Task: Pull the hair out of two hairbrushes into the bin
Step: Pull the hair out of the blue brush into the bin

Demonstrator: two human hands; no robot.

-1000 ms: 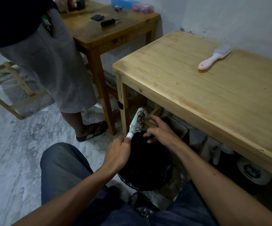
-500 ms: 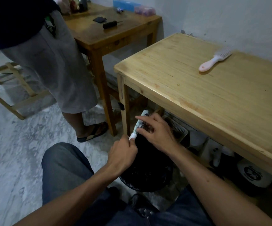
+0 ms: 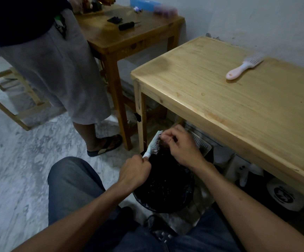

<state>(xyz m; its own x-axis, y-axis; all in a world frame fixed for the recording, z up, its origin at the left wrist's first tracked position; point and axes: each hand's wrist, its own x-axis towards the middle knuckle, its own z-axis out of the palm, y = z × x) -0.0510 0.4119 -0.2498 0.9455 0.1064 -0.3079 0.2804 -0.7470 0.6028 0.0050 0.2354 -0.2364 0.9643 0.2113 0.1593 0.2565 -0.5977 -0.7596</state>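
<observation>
Brushes: 2, the round brush point(image 3: 154, 145) gripped by your left hand point(image 3: 135, 172), the pink brush point(image 3: 244, 66) on the table point(image 3: 220, 106). Your right hand point(image 3: 181, 146) pinches its hair point(image 3: 163, 141) above 1 dark bin point(image 3: 163, 200), insides unclear.

Floor point(image 3: 20, 170): grey-white marble pattern.
Wall point(image 3: 256, 19): pale, scuffed.
Table point(image 3: 229, 106): light wood.
Second table point(image 3: 129, 39): darker wood.

I see my two bare forearms, sleeveless to the frame edge, ending in my left hand point(image 3: 135, 172) and right hand point(image 3: 182, 148). My dark blue denim trousers point(image 3: 71, 188) cover both knees.
</observation>
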